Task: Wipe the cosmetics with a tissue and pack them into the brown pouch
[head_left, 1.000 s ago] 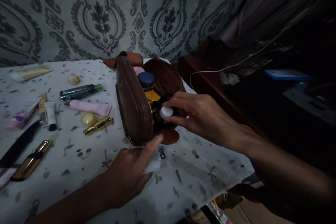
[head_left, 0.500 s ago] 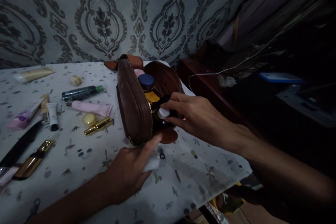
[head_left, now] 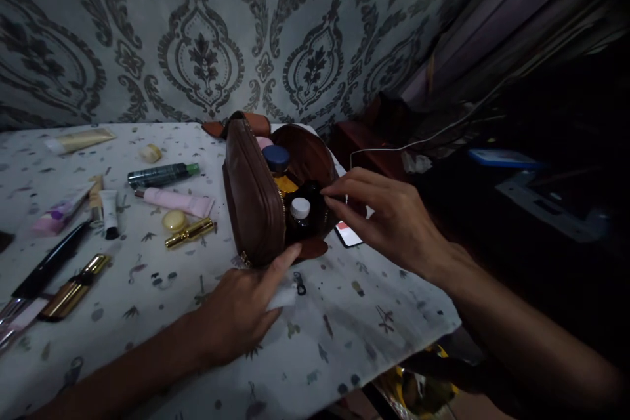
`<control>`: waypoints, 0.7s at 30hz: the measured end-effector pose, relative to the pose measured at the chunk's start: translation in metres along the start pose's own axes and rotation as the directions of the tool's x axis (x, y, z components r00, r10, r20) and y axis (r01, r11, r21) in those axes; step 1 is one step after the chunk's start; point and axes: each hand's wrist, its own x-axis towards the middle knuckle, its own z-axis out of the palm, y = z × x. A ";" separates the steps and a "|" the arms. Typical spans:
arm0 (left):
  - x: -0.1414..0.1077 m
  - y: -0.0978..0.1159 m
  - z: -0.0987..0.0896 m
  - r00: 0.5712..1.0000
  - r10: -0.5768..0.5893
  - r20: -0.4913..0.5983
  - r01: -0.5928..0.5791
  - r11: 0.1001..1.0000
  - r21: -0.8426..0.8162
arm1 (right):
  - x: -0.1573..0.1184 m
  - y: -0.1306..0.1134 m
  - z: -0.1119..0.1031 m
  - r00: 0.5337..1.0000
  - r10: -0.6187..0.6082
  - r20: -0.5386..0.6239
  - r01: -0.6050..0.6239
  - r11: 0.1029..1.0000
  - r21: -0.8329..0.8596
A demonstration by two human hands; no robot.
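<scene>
A brown zip bag (head_left: 251, 193) lies open on the table. Inside it I see a small dark bottle with a white cap (head_left: 300, 208), a round blue lid (head_left: 276, 158), something orange-yellow (head_left: 285, 184) and something black (head_left: 311, 189). My right hand (head_left: 388, 216) is at the bag's right rim, thumb and fingertips brought together beside the black item; what they grip, if anything, is unclear. My left hand (head_left: 241, 312) has its fingers curled around a white tissue-like piece (head_left: 282, 297), its index finger extended to the bag's near end.
Left of the bag lie a pink tube (head_left: 177, 201), a dark green tube (head_left: 160, 174), a gold lipstick-like tube (head_left: 189, 233), a round yellow-lidded jar (head_left: 174, 220) and several other cosmetics. A phone (head_left: 348, 234) sits right of the bag. A white cable (head_left: 394, 147) runs behind.
My right hand has let go of the white-capped bottle, now standing inside the bag, and moved slightly right to the rim. My left hand stays by the bag. The view has shifted a little.
</scene>
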 end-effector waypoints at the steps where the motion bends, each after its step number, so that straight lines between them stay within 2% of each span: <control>1: 0.000 0.001 -0.001 1.000 -0.003 -0.002 0.003 1.000 0.014 | -0.004 0.001 0.000 1.000 -0.020 0.019 0.021 1.000 -0.008; 7: -0.004 0.008 -0.005 0.999 -0.041 0.014 0.040 0.998 0.051 | -0.021 0.006 0.007 0.987 -0.096 0.129 0.120 0.975 -0.190; 11: -0.014 0.010 -0.006 0.996 -0.071 0.045 0.067 0.994 0.086 | -0.020 0.001 0.006 0.967 -0.127 0.220 0.188 0.939 -0.288; 14: -0.025 0.011 -0.004 0.997 -0.051 0.065 0.043 0.993 0.113 | -0.018 -0.001 0.008 0.953 -0.150 0.263 0.238 0.907 -0.347; 18: -0.043 0.005 -0.004 0.999 -0.008 0.034 0.003 0.988 0.152 | -0.019 0.003 0.016 0.962 -0.176 0.207 0.247 0.885 -0.394; 21: -0.058 -0.007 -0.004 0.998 -0.013 -0.053 0.022 0.984 0.176 | -0.021 0.005 0.024 0.975 -0.205 0.091 0.224 0.905 -0.361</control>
